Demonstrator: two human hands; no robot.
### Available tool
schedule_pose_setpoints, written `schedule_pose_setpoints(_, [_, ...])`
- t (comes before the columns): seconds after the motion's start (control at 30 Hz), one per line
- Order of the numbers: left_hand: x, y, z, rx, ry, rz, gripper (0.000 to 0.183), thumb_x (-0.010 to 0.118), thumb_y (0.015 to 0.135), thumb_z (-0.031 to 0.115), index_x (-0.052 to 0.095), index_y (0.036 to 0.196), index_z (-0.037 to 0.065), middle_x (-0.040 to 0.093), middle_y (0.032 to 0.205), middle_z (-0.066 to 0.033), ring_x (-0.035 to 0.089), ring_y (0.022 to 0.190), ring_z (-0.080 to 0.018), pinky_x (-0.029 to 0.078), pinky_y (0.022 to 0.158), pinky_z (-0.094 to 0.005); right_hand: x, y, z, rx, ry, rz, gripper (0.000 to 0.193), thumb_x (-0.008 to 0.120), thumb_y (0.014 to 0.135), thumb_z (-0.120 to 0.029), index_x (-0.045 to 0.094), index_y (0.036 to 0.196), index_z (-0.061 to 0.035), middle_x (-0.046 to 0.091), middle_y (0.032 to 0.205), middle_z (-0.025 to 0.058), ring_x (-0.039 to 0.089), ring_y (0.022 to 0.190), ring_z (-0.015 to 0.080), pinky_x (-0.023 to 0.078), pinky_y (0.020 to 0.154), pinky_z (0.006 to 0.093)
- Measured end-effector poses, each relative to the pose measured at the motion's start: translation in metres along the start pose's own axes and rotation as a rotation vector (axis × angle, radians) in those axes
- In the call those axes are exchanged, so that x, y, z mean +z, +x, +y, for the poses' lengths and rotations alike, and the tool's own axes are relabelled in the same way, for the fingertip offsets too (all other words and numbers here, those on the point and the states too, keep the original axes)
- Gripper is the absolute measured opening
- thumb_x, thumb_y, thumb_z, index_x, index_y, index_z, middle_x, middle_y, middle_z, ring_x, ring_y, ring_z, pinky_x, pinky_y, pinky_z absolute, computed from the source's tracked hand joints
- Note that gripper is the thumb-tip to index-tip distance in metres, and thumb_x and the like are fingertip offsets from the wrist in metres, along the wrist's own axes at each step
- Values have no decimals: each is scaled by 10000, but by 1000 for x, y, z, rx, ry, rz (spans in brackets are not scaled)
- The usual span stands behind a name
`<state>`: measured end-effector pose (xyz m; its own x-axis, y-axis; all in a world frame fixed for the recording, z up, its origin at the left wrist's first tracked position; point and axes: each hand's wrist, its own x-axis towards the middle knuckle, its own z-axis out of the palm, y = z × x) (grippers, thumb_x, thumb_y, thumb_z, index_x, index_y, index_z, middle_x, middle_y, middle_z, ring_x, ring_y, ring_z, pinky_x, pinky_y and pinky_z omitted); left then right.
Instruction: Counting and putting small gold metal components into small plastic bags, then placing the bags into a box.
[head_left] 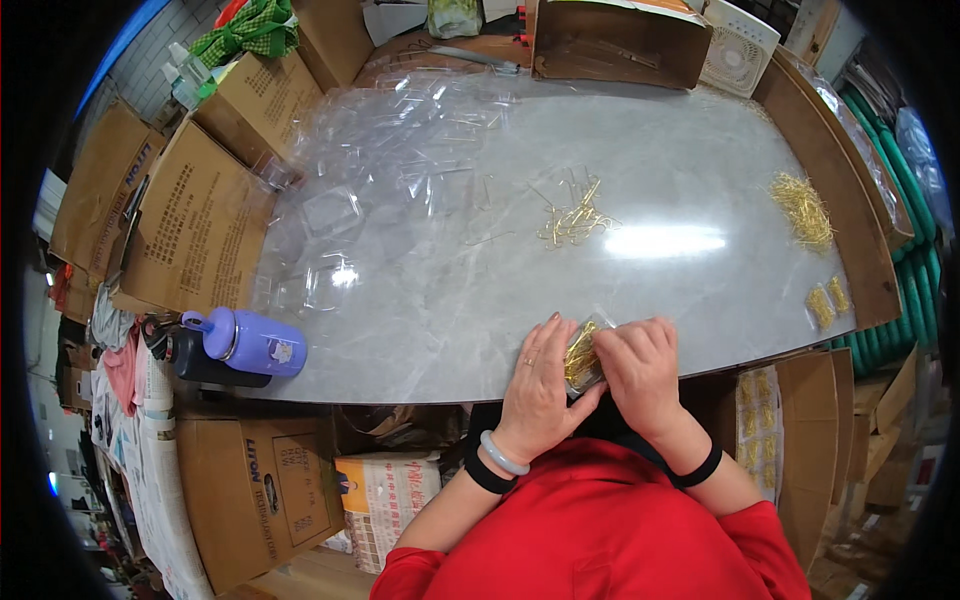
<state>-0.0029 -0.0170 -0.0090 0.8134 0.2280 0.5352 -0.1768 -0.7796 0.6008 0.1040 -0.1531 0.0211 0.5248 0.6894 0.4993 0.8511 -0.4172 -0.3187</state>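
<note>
While clamping a clear box [583,380] of gold pieces [580,352] in the left grip [540,385], working over it with the right grip [640,368], impossible to tell whether closed; seemingly partway, with two filled packs [821,307] done well rightward, loose hooks [578,218] ahead and empty-looking boxes [333,210] ahead-left remaining.

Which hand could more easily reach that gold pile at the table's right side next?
Probably the right hand: it is nearer the gold pile, while the left hand holds the clear case from the left.
</note>
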Motion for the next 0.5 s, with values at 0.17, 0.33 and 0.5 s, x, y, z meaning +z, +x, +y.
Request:
schedule_pose_setpoints(0.17, [-6,-2,-5,-56,-106,-33,969,818,767,205,247,1504,-62,476,1427,-252,444,1337,-424,329,1157,-511,-10,-8,7,-119,75,-81,472,736,841,-268,628,1261,-82,607,1208,121,554,1153,313,404,1020,478])
schedule_pose_setpoints(0.33, [-30,6,-11,-60,-434,-236,1264,787,718,126,-131,1582,42,187,1624,-254,210,1511,-406,177,1224,-486,-16,0,1,-235,127,-267,732,704,822,-507,542,1383,-65,424,1484,201,370,1372,455,307,1143,565])
schedule_pose_setpoints(0.5, [-30,8,-18,-248,-980,-226,1212,712,790,272,-187,1585,104,98,1655,-228,125,1539,-373,88,1238,-482,0,-7,1,-241,63,-286,688,819,752,-322,569,1363,-127,443,1481,168,366,1383,461,412,1097,534])
